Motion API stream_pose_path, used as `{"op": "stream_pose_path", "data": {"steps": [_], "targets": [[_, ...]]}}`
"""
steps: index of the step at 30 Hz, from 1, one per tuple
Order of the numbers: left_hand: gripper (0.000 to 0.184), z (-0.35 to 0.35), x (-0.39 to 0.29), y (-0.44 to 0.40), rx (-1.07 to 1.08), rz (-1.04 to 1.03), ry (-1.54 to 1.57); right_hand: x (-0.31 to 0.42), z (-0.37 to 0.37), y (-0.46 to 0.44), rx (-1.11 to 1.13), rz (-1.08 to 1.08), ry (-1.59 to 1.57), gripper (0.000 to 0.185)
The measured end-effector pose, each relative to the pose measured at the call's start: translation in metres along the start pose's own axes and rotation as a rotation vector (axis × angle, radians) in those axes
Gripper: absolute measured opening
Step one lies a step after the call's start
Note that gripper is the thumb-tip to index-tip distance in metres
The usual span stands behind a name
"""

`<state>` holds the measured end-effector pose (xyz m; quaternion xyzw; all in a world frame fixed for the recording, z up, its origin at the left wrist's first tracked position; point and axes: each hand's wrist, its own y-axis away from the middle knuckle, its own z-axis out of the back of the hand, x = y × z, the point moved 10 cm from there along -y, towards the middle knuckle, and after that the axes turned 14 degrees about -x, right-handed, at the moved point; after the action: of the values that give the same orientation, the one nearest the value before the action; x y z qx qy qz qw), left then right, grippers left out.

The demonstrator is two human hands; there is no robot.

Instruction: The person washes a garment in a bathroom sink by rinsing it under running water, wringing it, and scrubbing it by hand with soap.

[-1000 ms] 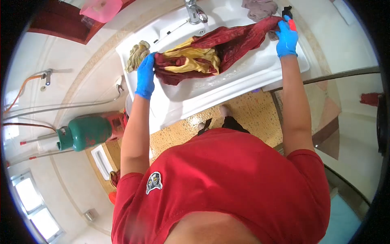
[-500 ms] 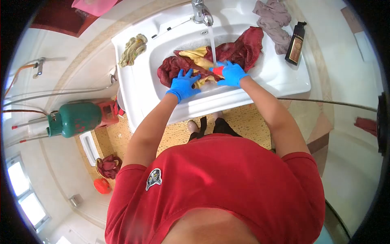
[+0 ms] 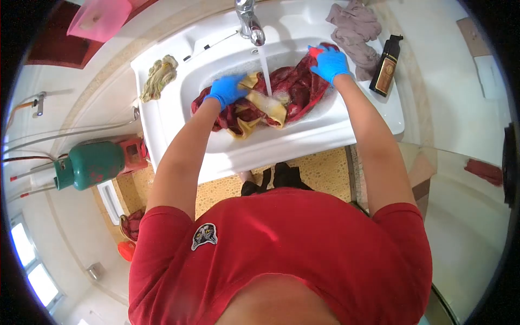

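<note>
A dark red and yellow wet cloth (image 3: 298, 89), perhaps a garment, lies bunched in the white sink basin (image 3: 189, 81). Water runs onto it from the faucet (image 3: 250, 27). My left hand (image 3: 226, 90), in a blue glove, rests on the cloth's left part, its fingers stretched to the right and slightly blurred. My right hand (image 3: 330, 65), gloved in blue too, is at the cloth's far right end. By its fingertips shows a small bright red object (image 3: 315, 51), mostly covered by the glove; I cannot tell its kind.
Pale green-white gloves or cloth (image 3: 160, 78) lie on the sink's left ledge. On the right ledge are a greyish cloth (image 3: 355, 32) and a dark pump bottle (image 3: 386, 67). A green gas cylinder (image 3: 95, 165) lies left of the sink in view. A pink container (image 3: 100, 19) is at upper left.
My right hand has moved right and away from me with the red object. My left hand has shifted left and forward. The cloth is spread differently, with yellow now under the water.
</note>
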<state>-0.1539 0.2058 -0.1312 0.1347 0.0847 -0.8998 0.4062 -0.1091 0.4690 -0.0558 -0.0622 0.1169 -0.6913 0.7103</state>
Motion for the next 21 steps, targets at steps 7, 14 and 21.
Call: {"op": "stream_pose_path", "data": {"steps": [7, 14, 21], "targets": [[0.036, 0.023, -0.012, 0.027, -0.018, 0.217, 0.074, 0.012, -0.07, 0.069, 0.358, -0.219, -0.52, 0.055], [0.028, 0.056, -0.042, 0.029, -0.456, 0.183, 0.201, 0.067, 0.01, 0.062, 0.098, -0.016, -0.7, 0.055], [0.04, -0.05, -0.074, 0.039, 0.196, 0.065, -0.18, 0.098, -0.08, 0.081, 0.484, 0.318, -0.073, 0.075]]}}
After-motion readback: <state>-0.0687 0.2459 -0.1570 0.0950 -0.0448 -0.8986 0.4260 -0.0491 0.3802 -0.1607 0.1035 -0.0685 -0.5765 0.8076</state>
